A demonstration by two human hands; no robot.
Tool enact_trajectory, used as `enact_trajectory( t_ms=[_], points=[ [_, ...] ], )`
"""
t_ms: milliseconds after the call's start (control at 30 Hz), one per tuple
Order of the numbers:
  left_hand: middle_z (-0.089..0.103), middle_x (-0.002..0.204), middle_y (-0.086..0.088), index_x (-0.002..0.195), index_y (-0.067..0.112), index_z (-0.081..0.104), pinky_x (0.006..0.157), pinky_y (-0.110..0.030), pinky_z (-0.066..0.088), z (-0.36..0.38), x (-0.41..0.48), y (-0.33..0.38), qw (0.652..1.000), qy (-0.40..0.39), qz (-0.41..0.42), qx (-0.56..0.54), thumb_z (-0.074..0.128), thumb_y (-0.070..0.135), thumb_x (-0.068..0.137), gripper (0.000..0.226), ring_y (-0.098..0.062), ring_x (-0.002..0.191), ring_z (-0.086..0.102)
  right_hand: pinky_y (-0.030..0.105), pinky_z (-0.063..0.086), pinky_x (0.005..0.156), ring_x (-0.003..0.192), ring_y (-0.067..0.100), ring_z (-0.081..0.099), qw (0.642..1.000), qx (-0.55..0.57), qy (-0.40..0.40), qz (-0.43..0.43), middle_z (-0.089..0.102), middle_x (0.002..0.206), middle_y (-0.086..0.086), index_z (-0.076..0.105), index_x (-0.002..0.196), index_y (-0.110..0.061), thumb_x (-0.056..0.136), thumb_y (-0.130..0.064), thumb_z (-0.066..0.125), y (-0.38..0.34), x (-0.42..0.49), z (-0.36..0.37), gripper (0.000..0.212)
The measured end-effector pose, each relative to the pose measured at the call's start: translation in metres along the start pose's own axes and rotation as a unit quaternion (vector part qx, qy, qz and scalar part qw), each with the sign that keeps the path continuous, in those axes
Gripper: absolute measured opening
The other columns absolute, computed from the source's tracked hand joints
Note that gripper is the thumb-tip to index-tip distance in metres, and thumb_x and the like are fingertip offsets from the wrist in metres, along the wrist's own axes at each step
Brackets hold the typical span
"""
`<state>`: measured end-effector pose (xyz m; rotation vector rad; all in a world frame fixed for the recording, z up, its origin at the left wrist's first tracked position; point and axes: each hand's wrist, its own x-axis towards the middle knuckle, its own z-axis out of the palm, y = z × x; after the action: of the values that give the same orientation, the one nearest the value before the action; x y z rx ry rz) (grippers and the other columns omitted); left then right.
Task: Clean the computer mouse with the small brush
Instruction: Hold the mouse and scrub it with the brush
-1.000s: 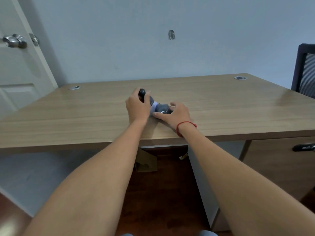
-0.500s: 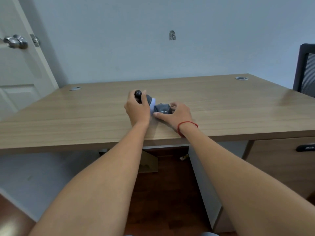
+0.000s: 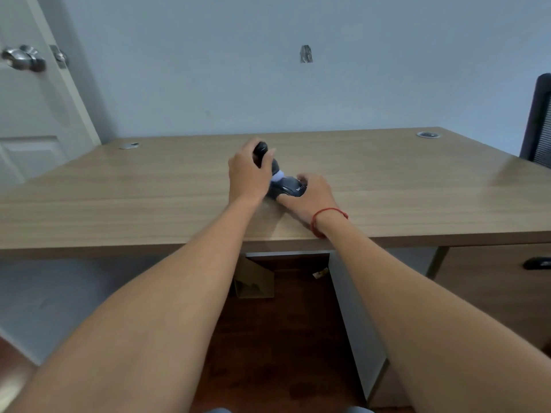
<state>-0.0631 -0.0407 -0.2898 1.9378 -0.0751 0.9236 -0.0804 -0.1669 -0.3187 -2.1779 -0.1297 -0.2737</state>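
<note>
A dark grey computer mouse (image 3: 290, 187) with pale lettering lies on the wooden desk (image 3: 149, 189) near its front edge. My right hand (image 3: 310, 198), a red string at its wrist, grips the mouse from the right side. My left hand (image 3: 247, 174) is closed around the small brush (image 3: 267, 159). Its black rounded handle sticks up above my fingers, and its pale bristle head rests on the left end of the mouse. Both palms hide most of each object.
A black mesh chair (image 3: 539, 120) stands at the desk's right end. A white door (image 3: 32, 108) with a metal knob is on the left. Two cable grommets (image 3: 428, 134) sit near the desk's back corners. Under the desk are a drawer unit (image 3: 492, 287) and a cardboard box (image 3: 253, 278).
My left hand has shifted slightly away from me with the brush, so the handle tip now points further back. My right hand stays on the mouse.
</note>
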Motion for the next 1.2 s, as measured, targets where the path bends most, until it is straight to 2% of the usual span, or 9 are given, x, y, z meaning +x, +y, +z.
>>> enact_trajectory(
  t_ms=[100, 200, 367, 500, 667, 800, 933, 1067, 1200],
  points=[
    [0.065, 0.085, -0.013, 0.088, 0.003, 0.060, 0.074, -0.031, 0.044, -0.003, -0.003, -0.009, 0.997, 0.060, -0.026, 0.030, 0.059, 0.014, 0.088, 0.010, -0.031, 0.084, 0.059, 0.037, 0.052, 0.091, 0.105, 0.023, 0.059, 1.000, 0.005, -0.003, -0.005, 0.059, 0.122, 0.006, 0.056, 0.126, -0.018, 0.070, -0.039, 0.073, -0.001, -0.002, -0.002, 0.062],
    [0.061, 0.081, -0.001, 0.093, 0.006, 0.062, 0.073, -0.027, 0.048, -0.003, -0.005, -0.004, 0.995, 0.088, -0.017, -0.042, 0.059, 0.016, 0.089, 0.012, -0.021, 0.079, 0.059, 0.042, 0.053, 0.093, 0.106, 0.024, 0.059, 1.000, -0.011, -0.003, -0.004, 0.059, 0.119, 0.005, 0.055, 0.119, -0.021, 0.064, -0.053, 0.079, -0.003, -0.002, 0.000, 0.068],
    [0.066, 0.087, -0.011, 0.090, 0.006, 0.061, 0.072, -0.029, 0.042, -0.009, 0.003, -0.010, 0.997, 0.023, -0.009, 0.067, 0.059, 0.017, 0.089, 0.011, -0.030, 0.086, 0.059, 0.032, 0.046, 0.097, 0.112, 0.021, 0.055, 0.999, -0.017, -0.030, -0.027, 0.056, 0.129, 0.006, 0.053, 0.130, -0.016, 0.076, -0.040, 0.078, 0.001, 0.002, -0.003, 0.064],
    [0.064, 0.082, -0.004, 0.090, 0.010, 0.062, 0.077, -0.032, 0.049, -0.009, 0.007, 0.000, 1.000, 0.022, -0.008, -0.018, 0.060, 0.018, 0.088, 0.009, -0.028, 0.085, 0.063, 0.028, 0.038, 0.102, 0.126, 0.022, 0.051, 0.995, -0.004, -0.091, -0.044, 0.052, 0.141, 0.006, 0.045, 0.142, -0.016, 0.085, -0.029, 0.073, 0.001, 0.001, -0.013, 0.065],
    [0.064, 0.086, -0.006, 0.091, 0.009, 0.061, 0.073, -0.030, 0.043, -0.013, 0.003, -0.007, 0.998, 0.001, -0.019, 0.066, 0.060, 0.020, 0.089, 0.011, -0.029, 0.091, 0.059, 0.024, 0.036, 0.098, 0.126, 0.022, 0.051, 0.990, -0.029, -0.130, -0.049, 0.052, 0.141, 0.008, 0.043, 0.144, -0.015, 0.087, -0.023, 0.070, -0.002, 0.002, -0.022, 0.064],
    [0.066, 0.085, -0.005, 0.092, 0.010, 0.064, 0.076, -0.027, 0.049, -0.017, 0.008, 0.001, 1.000, -0.021, -0.004, -0.007, 0.063, 0.019, 0.087, 0.011, -0.024, 0.084, 0.065, 0.026, 0.037, 0.101, 0.127, 0.023, 0.051, 0.987, -0.031, -0.149, -0.045, 0.053, 0.140, 0.009, 0.043, 0.145, -0.014, 0.088, -0.021, 0.069, -0.004, 0.004, -0.026, 0.063],
    [0.069, 0.098, -0.012, 0.098, 0.008, 0.063, 0.083, -0.033, 0.048, -0.023, 0.011, -0.013, 0.992, -0.051, -0.024, 0.109, 0.062, 0.021, 0.089, 0.016, -0.030, 0.095, 0.061, 0.026, 0.037, 0.099, 0.124, 0.023, 0.052, 0.985, -0.026, -0.165, -0.045, 0.054, 0.138, 0.008, 0.045, 0.143, -0.016, 0.089, -0.021, 0.069, -0.003, 0.007, -0.029, 0.060],
    [0.067, 0.097, -0.009, 0.098, 0.009, 0.062, 0.084, -0.034, 0.049, -0.027, 0.004, -0.017, 0.998, -0.011, -0.054, 0.041, 0.061, 0.019, 0.090, 0.013, -0.027, 0.095, 0.062, 0.027, 0.036, 0.101, 0.121, 0.019, 0.052, 0.984, -0.027, -0.176, -0.031, 0.054, 0.138, 0.007, 0.045, 0.144, -0.020, 0.087, -0.017, 0.070, -0.003, 0.010, -0.031, 0.062],
    [0.067, 0.094, -0.005, 0.099, 0.011, 0.062, 0.079, -0.028, 0.050, -0.025, -0.004, -0.018, 0.998, -0.040, -0.045, 0.021, 0.060, 0.020, 0.090, 0.012, -0.020, 0.090, 0.063, 0.027, 0.034, 0.106, 0.134, 0.028, 0.046, 0.988, -0.038, -0.152, -0.007, 0.043, 0.149, 0.012, 0.037, 0.149, -0.018, 0.086, -0.006, 0.063, -0.003, 0.014, -0.029, 0.070]
  ],
)
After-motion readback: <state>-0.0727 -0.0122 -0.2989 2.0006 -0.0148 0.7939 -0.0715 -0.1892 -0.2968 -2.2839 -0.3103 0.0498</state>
